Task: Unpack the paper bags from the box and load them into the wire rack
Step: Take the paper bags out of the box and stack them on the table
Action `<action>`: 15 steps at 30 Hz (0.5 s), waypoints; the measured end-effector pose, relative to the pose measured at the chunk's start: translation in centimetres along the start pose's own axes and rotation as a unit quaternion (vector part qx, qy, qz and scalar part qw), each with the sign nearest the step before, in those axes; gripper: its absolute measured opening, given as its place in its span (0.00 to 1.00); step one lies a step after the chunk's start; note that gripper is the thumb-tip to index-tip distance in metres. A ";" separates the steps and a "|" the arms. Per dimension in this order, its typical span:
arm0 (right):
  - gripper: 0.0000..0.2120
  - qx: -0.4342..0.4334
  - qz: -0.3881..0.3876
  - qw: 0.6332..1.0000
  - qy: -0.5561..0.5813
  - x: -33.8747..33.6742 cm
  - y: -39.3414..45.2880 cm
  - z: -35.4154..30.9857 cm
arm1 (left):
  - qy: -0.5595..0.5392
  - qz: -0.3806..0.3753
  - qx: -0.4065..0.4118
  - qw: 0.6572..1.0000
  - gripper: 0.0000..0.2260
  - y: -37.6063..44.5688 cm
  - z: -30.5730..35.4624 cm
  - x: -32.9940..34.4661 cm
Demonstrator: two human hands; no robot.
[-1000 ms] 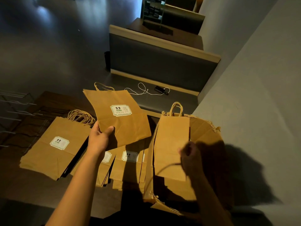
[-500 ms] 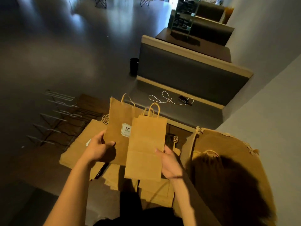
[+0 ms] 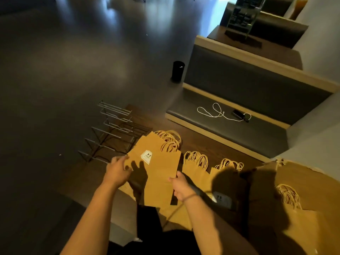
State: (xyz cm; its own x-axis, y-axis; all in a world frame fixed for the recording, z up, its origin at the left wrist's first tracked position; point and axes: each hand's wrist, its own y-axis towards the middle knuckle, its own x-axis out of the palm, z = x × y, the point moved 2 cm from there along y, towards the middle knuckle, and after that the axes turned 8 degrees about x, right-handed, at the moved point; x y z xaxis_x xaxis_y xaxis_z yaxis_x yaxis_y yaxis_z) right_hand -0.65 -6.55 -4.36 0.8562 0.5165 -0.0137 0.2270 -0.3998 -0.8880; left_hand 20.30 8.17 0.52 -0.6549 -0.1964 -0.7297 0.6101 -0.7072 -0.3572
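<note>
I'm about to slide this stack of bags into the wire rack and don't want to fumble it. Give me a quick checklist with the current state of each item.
1. Both hands on the stack of paper bags: ok; left hand at its left edge, right hand at its right edge.
2. Wire rack within view, just left of the stack: ok.
3. Rack slots free of bags: ok, none seen in them.
4. Handles all at one end: ok, bunched at the far end.
5. Stack edges squared: cannot tell; shadow covers the near part.
6. Firmness of grip: cannot tell.
</note>
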 end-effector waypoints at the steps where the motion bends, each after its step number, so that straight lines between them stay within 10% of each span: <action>1: 0.20 0.005 0.009 1.000 -0.018 0.2 0.7 0.3 | -0.009 -0.035 -0.007 0.999 0.23 0.1 -1.1 0.7; 5: 0.24 -0.033 -0.016 0.998 0.043 -0.1 0.0 0.5 | -0.163 -0.026 -0.018 0.986 0.16 -1.3 -0.1 2.6; 9: 0.20 -0.032 -0.148 0.971 0.186 -1.4 -2.4 0.1 | -0.469 -0.132 -0.095 0.868 0.18 -1.5 3.2 3.2; 12: 0.15 -0.016 -0.179 0.970 0.161 -0.6 -4.1 0.1 | -0.480 -0.301 -0.047 0.823 0.22 -2.2 6.9 4.1; 15: 0.21 -0.022 -0.140 0.982 0.127 0.2 -4.9 -0.3 | -0.384 -0.318 -0.006 0.867 0.31 -2.8 9.9 6.0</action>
State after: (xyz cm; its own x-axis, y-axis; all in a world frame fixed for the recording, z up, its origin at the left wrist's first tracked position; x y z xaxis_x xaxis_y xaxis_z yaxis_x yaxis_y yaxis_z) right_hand -1.46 -4.75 0.12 0.8442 0.4079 0.3479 0.4848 -0.3040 -0.8201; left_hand 10.22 2.29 2.92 -0.9615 -0.1670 0.2183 0.0186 -0.8318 -0.5548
